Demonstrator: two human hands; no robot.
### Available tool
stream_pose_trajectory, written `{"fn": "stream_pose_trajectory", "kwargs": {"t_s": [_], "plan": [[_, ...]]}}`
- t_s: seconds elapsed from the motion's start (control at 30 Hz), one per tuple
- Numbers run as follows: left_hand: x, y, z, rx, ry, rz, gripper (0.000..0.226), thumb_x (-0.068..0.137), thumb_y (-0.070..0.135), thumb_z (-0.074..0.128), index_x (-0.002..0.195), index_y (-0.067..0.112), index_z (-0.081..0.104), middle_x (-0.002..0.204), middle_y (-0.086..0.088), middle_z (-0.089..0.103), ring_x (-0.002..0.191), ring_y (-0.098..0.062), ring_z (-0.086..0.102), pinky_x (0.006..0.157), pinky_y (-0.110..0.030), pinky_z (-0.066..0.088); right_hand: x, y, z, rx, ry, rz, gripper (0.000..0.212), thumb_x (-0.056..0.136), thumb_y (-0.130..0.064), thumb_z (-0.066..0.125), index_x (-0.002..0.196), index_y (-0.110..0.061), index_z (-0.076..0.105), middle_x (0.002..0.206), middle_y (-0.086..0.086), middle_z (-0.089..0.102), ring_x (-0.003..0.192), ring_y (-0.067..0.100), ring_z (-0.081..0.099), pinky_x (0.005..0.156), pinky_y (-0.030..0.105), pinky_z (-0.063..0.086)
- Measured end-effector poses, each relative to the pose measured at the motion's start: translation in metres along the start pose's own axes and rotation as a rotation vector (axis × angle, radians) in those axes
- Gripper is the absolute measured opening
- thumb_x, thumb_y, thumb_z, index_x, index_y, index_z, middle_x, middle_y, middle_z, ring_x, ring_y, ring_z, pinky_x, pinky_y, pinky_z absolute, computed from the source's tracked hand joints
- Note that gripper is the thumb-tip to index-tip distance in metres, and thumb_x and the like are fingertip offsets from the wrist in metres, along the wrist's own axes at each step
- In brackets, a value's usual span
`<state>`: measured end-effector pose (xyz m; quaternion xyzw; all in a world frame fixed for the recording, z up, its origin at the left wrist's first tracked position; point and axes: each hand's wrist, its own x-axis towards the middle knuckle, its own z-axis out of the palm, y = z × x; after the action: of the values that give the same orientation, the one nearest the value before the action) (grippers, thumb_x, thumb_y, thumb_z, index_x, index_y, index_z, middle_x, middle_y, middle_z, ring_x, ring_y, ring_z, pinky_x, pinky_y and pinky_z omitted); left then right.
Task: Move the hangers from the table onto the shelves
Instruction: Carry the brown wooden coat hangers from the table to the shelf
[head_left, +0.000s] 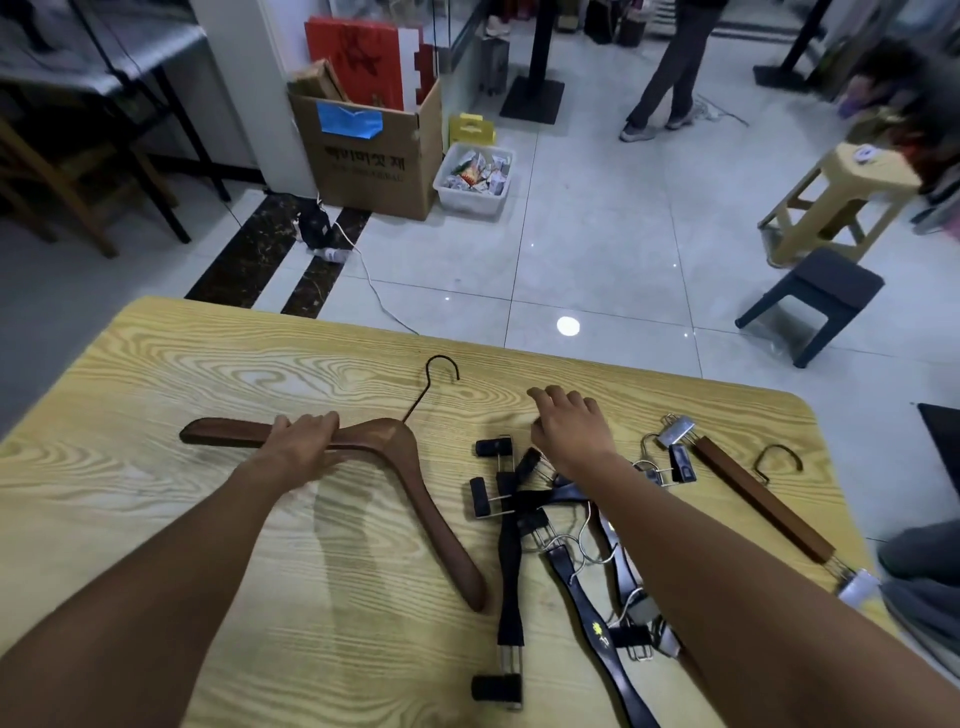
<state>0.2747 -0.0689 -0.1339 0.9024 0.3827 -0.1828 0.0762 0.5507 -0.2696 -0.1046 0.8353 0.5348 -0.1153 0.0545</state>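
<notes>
A brown wooden coat hanger (415, 483) with a black wire hook lies on the light wooden table (156, 374). My left hand (304, 441) wraps around its left arm. To its right sits a tangled pile of black clip hangers (511, 566). My right hand (569, 426) hovers over the far end of that pile, fingers curled and spread, holding nothing I can see. A brown wooden bar hanger with metal clips (758, 499) lies further right. No shelves are in view.
Beyond the table are a cardboard box (369, 150), a white bin of packets (475, 176), a cable on the tiled floor, a dark stool (815, 301) and a beige stool (836, 197). A person's legs (670, 73) stand at the back.
</notes>
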Motion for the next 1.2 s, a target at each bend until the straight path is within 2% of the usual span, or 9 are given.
{"fn": "stream_pose_trajectory", "kwargs": {"t_s": [0.17, 0.3, 0.47, 0.67, 0.87, 0.97, 1.2], "plan": [[-0.031, 0.001, -0.013, 0.057, 0.145, -0.081, 0.016, 0.096, 0.029, 0.049, 0.106, 0.017, 0.051, 0.107, -0.002, 0.060, 0.105, -0.023, 0.052, 0.091, -0.038, 0.029, -0.040, -0.002, -0.009, -0.024, 0.006, 0.030, 0.050, 0.099, -0.029, 0.039, 0.147, -0.017, 0.028, 0.147, 0.007, 0.037, 0.132, 0.030, 0.038, 0.107, 0.039, 0.030], [-0.061, 0.004, -0.020, 0.000, 0.201, -0.112, 0.016, 0.096, 0.031, 0.050, 0.100, 0.016, 0.052, 0.102, -0.003, 0.062, 0.101, -0.025, 0.055, 0.089, -0.038, 0.031, -0.071, -0.009, -0.016, -0.039, 0.019, 0.031, 0.048, 0.100, -0.028, 0.041, 0.145, -0.016, 0.030, 0.146, 0.007, 0.037, 0.133, 0.030, 0.037, 0.107, 0.039, 0.029], [-0.099, 0.007, -0.024, -0.007, 0.213, -0.098, 0.022, 0.096, 0.036, 0.049, 0.103, 0.015, 0.051, 0.100, -0.001, 0.061, 0.100, -0.025, 0.057, 0.089, -0.039, 0.036, -0.109, -0.017, -0.016, -0.012, -0.012, 0.045, 0.052, 0.100, -0.026, 0.039, 0.150, -0.017, 0.024, 0.149, 0.008, 0.035, 0.137, 0.030, 0.032, 0.111, 0.042, 0.026], [-0.142, 0.014, -0.017, -0.119, 0.224, -0.055, 0.018, 0.092, 0.034, 0.055, 0.093, 0.017, 0.050, 0.088, -0.004, 0.063, 0.087, -0.026, 0.059, 0.073, -0.035, 0.041, -0.160, -0.018, -0.008, 0.004, -0.069, 0.110, 0.054, 0.101, -0.024, 0.041, 0.150, -0.014, 0.022, 0.153, 0.011, 0.029, 0.140, 0.031, 0.029, 0.115, 0.044, 0.024], [-0.173, 0.028, -0.009, -0.194, 0.213, 0.009, 0.013, 0.092, 0.030, 0.057, 0.087, 0.022, 0.048, 0.081, 0.002, 0.055, 0.083, -0.024, 0.056, 0.066, -0.030, 0.034, -0.202, -0.013, 0.012, -0.032, -0.100, 0.147, 0.051, 0.100, -0.033, 0.041, 0.147, -0.016, 0.028, 0.147, 0.010, 0.037, 0.137, 0.031, 0.034, 0.112, 0.043, 0.024], [-0.183, 0.032, -0.007, -0.231, 0.196, 0.023, 0.013, 0.092, 0.033, 0.056, 0.088, 0.024, 0.048, 0.082, 0.002, 0.056, 0.079, -0.020, 0.052, 0.064, -0.030, 0.034, -0.215, -0.010, 0.020, -0.020, -0.135, 0.146, 0.055, 0.099, -0.031, 0.044, 0.148, -0.015, 0.025, 0.147, 0.011, 0.037, 0.135, 0.032, 0.035, 0.112, 0.044, 0.024], [-0.206, 0.045, -0.002, -0.304, 0.239, 0.005, 0.013, 0.091, 0.033, 0.058, 0.090, 0.021, 0.053, 0.080, 0.001, 0.059, 0.078, -0.020, 0.053, 0.063, -0.030, 0.034, -0.228, -0.008, 0.033, -0.041, -0.163, 0.135, 0.048, 0.098, -0.022, 0.043, 0.144, -0.014, 0.033, 0.142, 0.012, 0.042, 0.133, 0.032, 0.037, 0.109, 0.045, 0.032]]}}
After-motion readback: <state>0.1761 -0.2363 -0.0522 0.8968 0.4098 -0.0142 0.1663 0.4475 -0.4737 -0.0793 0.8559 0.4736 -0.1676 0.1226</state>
